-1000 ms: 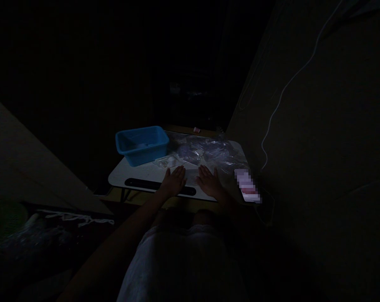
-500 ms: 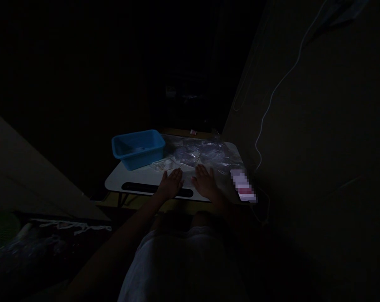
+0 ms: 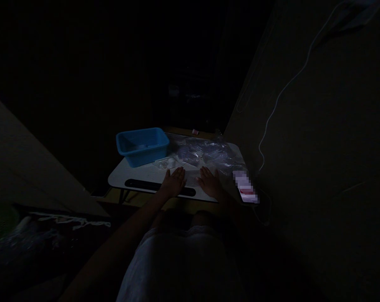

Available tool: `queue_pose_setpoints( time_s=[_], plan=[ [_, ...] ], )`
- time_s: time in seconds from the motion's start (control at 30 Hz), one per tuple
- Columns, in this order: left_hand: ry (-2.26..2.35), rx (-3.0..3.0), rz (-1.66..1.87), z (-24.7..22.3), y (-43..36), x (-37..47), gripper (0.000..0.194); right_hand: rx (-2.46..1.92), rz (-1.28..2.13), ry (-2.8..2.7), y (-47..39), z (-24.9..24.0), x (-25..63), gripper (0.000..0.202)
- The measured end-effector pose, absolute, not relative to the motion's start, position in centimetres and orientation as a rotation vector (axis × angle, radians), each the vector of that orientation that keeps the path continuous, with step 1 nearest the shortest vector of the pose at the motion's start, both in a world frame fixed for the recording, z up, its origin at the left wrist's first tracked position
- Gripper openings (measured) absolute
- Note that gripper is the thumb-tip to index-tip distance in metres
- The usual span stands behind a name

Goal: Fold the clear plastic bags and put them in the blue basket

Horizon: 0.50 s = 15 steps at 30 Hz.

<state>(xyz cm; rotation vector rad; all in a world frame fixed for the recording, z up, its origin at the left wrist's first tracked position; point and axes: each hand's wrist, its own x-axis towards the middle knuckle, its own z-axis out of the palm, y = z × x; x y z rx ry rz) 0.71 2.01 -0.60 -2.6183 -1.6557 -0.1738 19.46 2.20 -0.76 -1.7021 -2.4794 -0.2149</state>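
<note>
Both my hands lie palm down near the front edge of a small white folding table [image 3: 118, 178]. My left hand [image 3: 174, 182], fingers stretched out, rests beside the table's dark slot [image 3: 142, 185]. My right hand [image 3: 209, 183] is also flat with its fingers extended. Between them lies a thin, clear plastic sheet or bag [image 3: 192, 179], touched at its sides; its exact outline is hard to make out in the dim light. Just beyond my left hand is a small clear packet with whitish contents [image 3: 168, 162]. Crumpled clear plastic [image 3: 215, 151] spreads over the table's far right.
A blue plastic basin [image 3: 142, 147] stands at the table's back left. A lit phone [image 3: 245, 186] lies at the right edge. Behind the table is a small red-and-white item [image 3: 195, 131]. A white cable [image 3: 279, 94] hangs along the right wall.
The view has shifted slightly, so the table appears a little further right. My hands stay flat, with my right hand a little further from my left.
</note>
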Motion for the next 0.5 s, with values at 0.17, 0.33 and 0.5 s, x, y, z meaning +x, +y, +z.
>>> queue_pose_setpoints(
  time_s=[0.17, 0.33, 0.5],
  plan=[
    [-1.659, -2.615, -0.164, -0.6, 2.1, 0.7, 0.048, -1.806, -0.251, -2.385, 2.2, -1.0, 19.9, 0.053],
    [-1.64, -2.61, -0.159, -0.8, 2.2, 0.5, 0.048, -1.868, -0.238, -2.266, 2.5, 0.5, 19.4, 0.046],
    [-1.616, -2.607, -0.152, -0.6, 2.0, 0.4, 0.047, -1.759, 0.006, -2.38, 5.0, 2.7, 18.7, 0.041]
  ],
)
